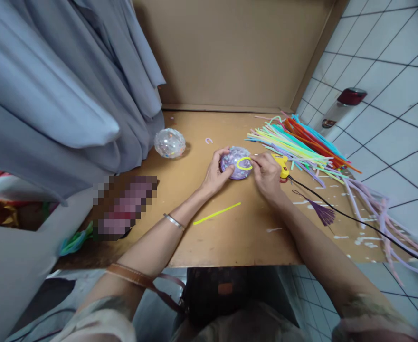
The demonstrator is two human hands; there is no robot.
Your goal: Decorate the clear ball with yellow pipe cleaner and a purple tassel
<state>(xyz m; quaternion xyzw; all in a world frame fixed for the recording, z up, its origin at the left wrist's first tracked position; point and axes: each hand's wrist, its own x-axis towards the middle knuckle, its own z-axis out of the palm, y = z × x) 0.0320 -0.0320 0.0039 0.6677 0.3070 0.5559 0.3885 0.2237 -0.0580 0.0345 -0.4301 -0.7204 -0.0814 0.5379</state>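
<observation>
Left hand [216, 172] clasping shiny round purple object [235, 156], right hand [269, 174] pinching curved yellow fuzzy strip [240, 166] at its right side

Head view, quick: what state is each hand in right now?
Left hand: closed on the side of the purple ball.
Right hand: closed, fingertips pinching the yellow curved strip at the ball.
</observation>
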